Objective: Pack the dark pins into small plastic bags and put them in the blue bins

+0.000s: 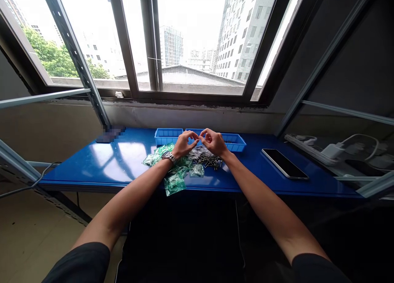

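My left hand (185, 143) and my right hand (213, 141) meet fingertip to fingertip above the blue table (123, 162). Each has thumb and forefinger pinched together; whatever lies between them is too small to make out. Green plastic packets (175, 180) are heaped under and beside my left wrist, which wears a metal watch (169, 156). Below my right hand lies a pile of dark screws (211, 161), with a small clear packet (197, 170) in front of it. Behind my hands stand a blue tray (169, 132) and a longer blue bin (238, 142) with small dark parts inside.
A phone (285, 164) rests on the table's right side. A power strip (314, 149) with white plugs lies farther right. Another dark, blurred object (110, 134) is at the back left. Metal shelf posts rise at both sides, and a window is behind the table.
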`<state>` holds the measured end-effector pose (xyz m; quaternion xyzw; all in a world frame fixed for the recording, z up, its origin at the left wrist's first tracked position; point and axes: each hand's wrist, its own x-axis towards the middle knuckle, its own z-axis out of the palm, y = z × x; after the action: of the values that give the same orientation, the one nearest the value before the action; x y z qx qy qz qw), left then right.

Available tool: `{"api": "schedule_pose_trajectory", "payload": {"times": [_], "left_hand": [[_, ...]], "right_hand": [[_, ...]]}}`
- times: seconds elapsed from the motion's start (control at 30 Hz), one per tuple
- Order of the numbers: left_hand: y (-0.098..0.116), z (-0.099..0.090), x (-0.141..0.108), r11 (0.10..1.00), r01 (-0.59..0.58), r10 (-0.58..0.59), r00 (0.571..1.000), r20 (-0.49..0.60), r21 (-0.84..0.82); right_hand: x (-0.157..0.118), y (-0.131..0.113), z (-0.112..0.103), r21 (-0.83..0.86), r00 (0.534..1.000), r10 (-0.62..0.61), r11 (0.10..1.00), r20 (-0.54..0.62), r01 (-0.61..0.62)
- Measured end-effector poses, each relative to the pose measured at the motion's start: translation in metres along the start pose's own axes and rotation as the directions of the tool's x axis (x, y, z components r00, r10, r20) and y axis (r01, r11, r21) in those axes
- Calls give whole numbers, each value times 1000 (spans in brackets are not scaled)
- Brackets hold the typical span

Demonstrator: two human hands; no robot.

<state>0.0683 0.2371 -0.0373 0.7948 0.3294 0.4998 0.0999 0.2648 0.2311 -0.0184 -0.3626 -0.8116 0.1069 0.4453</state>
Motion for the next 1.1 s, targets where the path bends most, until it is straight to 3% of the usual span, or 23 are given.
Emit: {"api": "schedule_pose_trajectory", "payload": {"times": [0.3, 0.63, 0.83, 1.0, 1.1], "left_hand": [[2, -3, 1, 990, 59, -62, 998, -22, -132], [-3, 0, 0, 996, 62, -63, 998, -13, -64], [-3, 3, -2, 1000, 16, -16, 998, 55, 2], [-1, 0, -1, 997, 49, -50, 999, -12, -64], [0, -1, 0, 991, 69, -73, 997, -34, -113]], "right_hand": [[2, 18, 4, 75, 990, 22, 997, 143, -33], [0, 4, -2, 59, 999, 32, 998, 8, -33], [0, 0, 1, 100, 999, 26, 995, 28, -29], [1, 6, -3, 104, 998, 67, 992, 17, -69], [1, 12, -2, 101, 994, 55, 993, 90, -64]]}}
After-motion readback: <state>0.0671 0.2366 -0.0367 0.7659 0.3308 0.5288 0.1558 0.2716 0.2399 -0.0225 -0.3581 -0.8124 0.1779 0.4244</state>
